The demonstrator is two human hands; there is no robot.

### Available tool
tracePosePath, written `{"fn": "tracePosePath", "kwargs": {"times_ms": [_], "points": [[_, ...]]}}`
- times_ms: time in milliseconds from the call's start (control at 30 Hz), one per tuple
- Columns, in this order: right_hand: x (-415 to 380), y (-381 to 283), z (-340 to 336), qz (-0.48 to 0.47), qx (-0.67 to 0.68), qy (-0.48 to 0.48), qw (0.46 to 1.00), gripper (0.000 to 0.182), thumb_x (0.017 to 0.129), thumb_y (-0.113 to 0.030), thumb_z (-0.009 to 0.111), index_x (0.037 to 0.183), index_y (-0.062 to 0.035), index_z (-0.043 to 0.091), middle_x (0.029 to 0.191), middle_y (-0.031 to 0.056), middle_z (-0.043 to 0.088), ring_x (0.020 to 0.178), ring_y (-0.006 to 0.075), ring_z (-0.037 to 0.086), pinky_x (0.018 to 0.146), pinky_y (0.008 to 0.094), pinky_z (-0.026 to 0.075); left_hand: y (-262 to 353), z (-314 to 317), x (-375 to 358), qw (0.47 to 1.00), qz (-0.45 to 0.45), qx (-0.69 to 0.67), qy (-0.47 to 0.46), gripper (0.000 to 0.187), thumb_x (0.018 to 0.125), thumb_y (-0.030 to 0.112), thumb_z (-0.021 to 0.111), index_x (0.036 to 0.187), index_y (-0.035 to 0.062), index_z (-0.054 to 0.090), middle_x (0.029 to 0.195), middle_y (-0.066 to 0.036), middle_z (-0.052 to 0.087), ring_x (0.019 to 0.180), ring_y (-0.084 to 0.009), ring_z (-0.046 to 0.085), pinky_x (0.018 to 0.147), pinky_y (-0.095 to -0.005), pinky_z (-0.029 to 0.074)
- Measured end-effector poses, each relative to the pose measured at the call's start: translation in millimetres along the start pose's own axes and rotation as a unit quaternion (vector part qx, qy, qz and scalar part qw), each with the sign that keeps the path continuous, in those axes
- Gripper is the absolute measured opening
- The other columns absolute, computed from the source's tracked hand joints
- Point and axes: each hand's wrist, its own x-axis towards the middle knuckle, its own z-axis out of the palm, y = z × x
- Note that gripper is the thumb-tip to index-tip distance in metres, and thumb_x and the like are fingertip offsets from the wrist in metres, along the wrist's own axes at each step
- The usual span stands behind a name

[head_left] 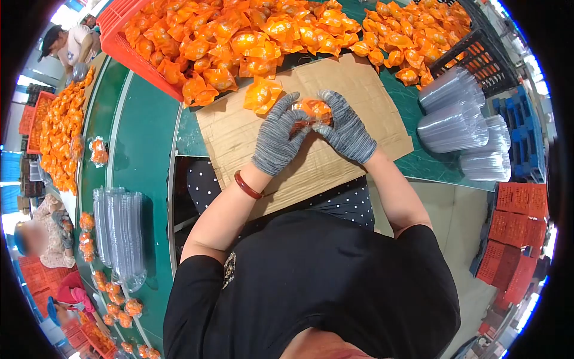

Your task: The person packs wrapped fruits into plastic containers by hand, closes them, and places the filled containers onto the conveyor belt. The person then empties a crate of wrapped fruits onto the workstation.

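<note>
My left hand (280, 134), in a grey knitted glove, is curled round the left side of a glossy pack of orange-wrapped fruit (315, 109). Its right side is held by my right hand (347, 127), gloved the same way. The pack looks clear-walled, though the fingers hide much of it. Below it lies a brown cardboard sheet (371, 99). A single wrapped fruit (262, 94) rests on the cardboard just beyond my left fingertips. Past that is a large heap of orange-wrapped fruit (245, 42).
A red crate (140, 66) lies tipped at the upper left, a black crate (478, 63) at the upper right. Stacked clear plastic cups (454, 125) lie on the right, more cups (119, 230) on the green conveyor (134, 155). Filled packs (98, 151) sit along it. Co-workers are at far left.
</note>
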Motion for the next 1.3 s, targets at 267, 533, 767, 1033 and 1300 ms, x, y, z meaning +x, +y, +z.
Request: {"fn": "tracePosePath", "kwargs": {"times_ms": [267, 533, 767, 1033, 1300], "points": [[3.1, 0.3, -2.5, -0.154, -0.092, 0.072, 0.981, 0.047, 0.076, -0.023, 0.085, 0.115, -0.0113, 0.062, 0.128, 0.0143, 0.059, 0.122, 0.0341, 0.055, 0.105, 0.0473, 0.046, -1.2, -6.0, 0.4, 1.0, 0.005, 0.014, -0.019, 0.031, 0.079, 0.007, 0.079, 0.107, 0.0084, 0.065, 0.135, -0.02, 0.06, 0.118, -0.0394, 0.062, 0.098, -0.0433, 0.053], [7.4, -14.6, -12.5, -0.359, -0.162, 0.1, 0.914, 0.04, 0.072, -0.011, 0.083, 0.107, -0.0127, 0.064, 0.123, 0.0086, 0.06, 0.119, 0.0322, 0.058, 0.1, 0.0433, 0.052, 19.1, -22.9, 0.7, 0.998, 0.058, 0.03, -0.009, 0.026, 0.083, 0.004, 0.072, 0.107, 0.0057, 0.062, 0.128, -0.019, 0.061, 0.113, -0.0393, 0.062, 0.096, -0.0445, 0.052], [8.5, -68.8, -15.0, -0.092, 0.14, 0.076, 0.983, 0.033, 0.085, -0.008, 0.075, 0.116, -0.0058, 0.063, 0.13, 0.0148, 0.061, 0.118, 0.0334, 0.061, 0.103, 0.0418, 0.052, 10.0, -131.5, -38.0, 0.928, -0.255, -0.266, 0.051, 0.032, 0.094, 0.016, 0.072, 0.122, 0.0063, 0.058, 0.124, -0.007, 0.064, 0.11, -0.0172, 0.062, 0.089, -0.0336, 0.055], [-1.6, -48.9, -12.9, -0.025, 0.052, 0.049, 0.997, 0.027, 0.087, -0.007, 0.073, 0.113, -0.0046, 0.066, 0.115, 0.0147, 0.068, 0.111, 0.0322, 0.065, 0.099, 0.0408, 0.051, -202.0, -286.2, -83.9, 0.65, -0.246, -0.333, 0.637, 0.027, 0.094, 0.025, 0.069, 0.113, 0.008, 0.059, 0.101, -0.006, 0.065, 0.074, -0.0223, 0.064, 0.062, -0.036, 0.053], [-33.5, -44.9, -126.0, -0.022, -0.321, 0.194, 0.927, 0.035, 0.082, -0.025, 0.078, 0.112, -0.0114, 0.069, 0.115, 0.0126, 0.067, 0.11, 0.0327, 0.062, 0.099, 0.0471, 0.047, -116.0, -218.1, -26.4, 0.764, -0.147, -0.159, 0.607, 0.016, 0.101, 0.009, 0.056, 0.117, 0.0072, 0.055, 0.095, -0.003, 0.058, 0.084, -0.0141, 0.055, 0.073, -0.0296, 0.049]]}}
